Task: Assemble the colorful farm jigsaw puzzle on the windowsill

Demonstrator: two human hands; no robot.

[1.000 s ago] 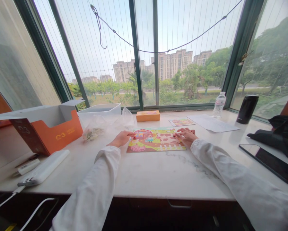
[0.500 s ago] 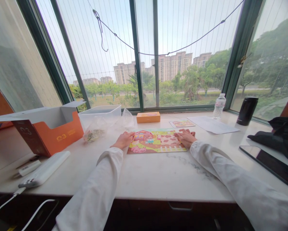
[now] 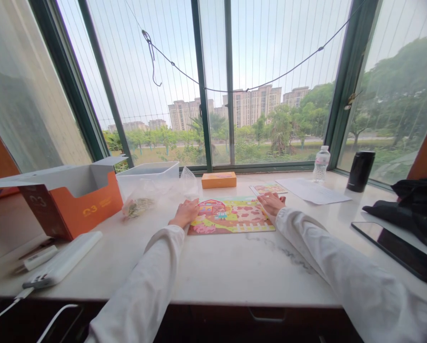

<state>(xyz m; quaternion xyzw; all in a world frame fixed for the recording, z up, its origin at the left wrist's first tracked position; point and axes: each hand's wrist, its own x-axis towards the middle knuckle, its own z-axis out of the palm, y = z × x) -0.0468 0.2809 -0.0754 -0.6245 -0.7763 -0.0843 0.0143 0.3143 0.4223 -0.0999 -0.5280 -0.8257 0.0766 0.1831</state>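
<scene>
A colourful farm-scene picture board (image 3: 231,221), with a red barn, a spotted cow and a white fence, lies flat on the table before me. My left hand (image 3: 185,213) rests against its left edge, fingers stretched along the side towards the upper left corner. At the upper right corner sits my right hand (image 3: 272,204), its fingers extended over the board's edge. Neither hand lifts the board. Both thumbs are hard to make out. Just behind my right hand is a small picture card (image 3: 266,188) with similar colours.
An orange box (image 3: 219,180) stands behind the board. Leftward are a clear plastic tub (image 3: 149,169), a bag of small pieces (image 3: 139,207), an open carton (image 3: 77,205) and a power bank (image 3: 68,257). Rightward lie paper (image 3: 311,190), a bottle (image 3: 321,164), a black tumbler (image 3: 361,171) and a phone (image 3: 395,250).
My view has tilted up slightly, so everything sits lower. My right hand has slid a little towards the board's far right corner. The board stays flat, almost where it was.
</scene>
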